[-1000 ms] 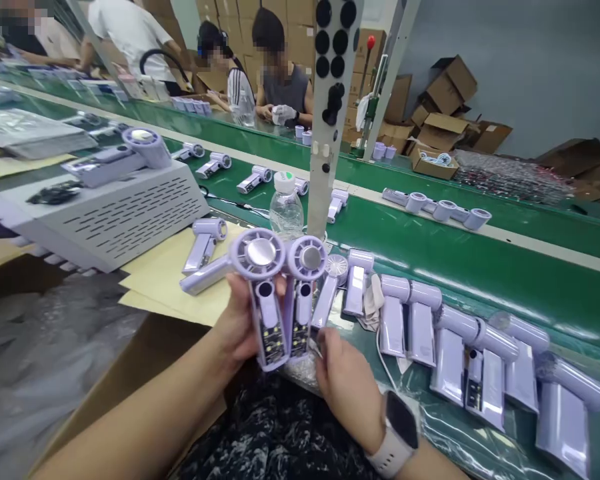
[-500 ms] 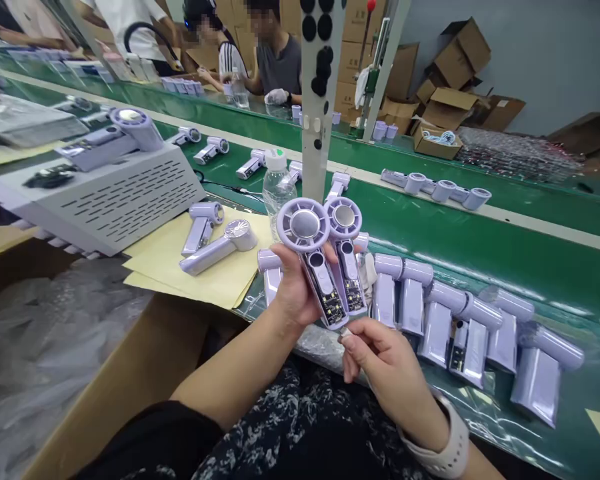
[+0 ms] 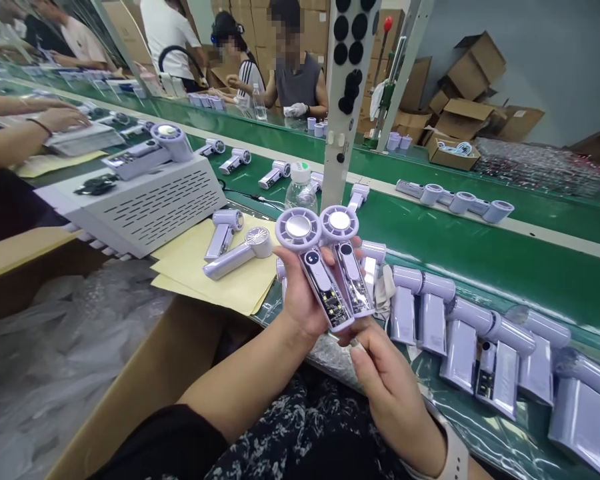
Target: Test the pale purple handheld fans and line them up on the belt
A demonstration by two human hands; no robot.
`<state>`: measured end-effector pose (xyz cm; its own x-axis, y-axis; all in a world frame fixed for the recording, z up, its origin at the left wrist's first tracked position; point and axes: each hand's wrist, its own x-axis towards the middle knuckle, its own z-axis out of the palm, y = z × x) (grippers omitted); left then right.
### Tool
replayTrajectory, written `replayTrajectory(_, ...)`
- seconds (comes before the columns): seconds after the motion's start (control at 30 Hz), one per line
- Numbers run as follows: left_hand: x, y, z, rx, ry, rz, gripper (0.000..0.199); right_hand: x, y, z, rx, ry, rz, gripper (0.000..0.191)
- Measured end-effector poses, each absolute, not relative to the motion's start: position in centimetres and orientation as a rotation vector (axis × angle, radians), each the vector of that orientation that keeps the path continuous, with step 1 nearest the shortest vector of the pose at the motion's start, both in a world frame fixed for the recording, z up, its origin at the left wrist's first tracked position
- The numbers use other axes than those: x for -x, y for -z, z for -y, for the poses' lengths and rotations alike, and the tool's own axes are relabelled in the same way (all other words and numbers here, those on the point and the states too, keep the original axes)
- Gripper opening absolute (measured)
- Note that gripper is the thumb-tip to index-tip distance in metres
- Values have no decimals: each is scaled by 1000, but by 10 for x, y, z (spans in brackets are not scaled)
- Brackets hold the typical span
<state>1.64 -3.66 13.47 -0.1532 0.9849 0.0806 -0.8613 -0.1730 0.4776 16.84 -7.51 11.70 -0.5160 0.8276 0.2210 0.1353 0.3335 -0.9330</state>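
My L hand [image 3: 303,300] is curled round two lilac handheld fans [image 3: 325,287], near ctr; R hand [image 3: 387,373], fingers bunched at their handle ends, can't tell what it grips. More fans [image 3: 463,353] on tabletop [image 3: 523,440], near R.

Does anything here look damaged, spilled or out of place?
Nothing looks spilled or clearly damaged. At right, a bare circuit board shows among smooth casings; the held fans show theirs too, so perhaps normal. Behind, at right, some boxes lie tilted and jumbled.
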Motion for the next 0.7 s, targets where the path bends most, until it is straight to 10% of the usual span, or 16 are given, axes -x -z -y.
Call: replayTrajectory(0.7, -15, -117, 39, -597, -1822, -514, 74, -173, -97, 71, 1018, -1195, 1698, 36)
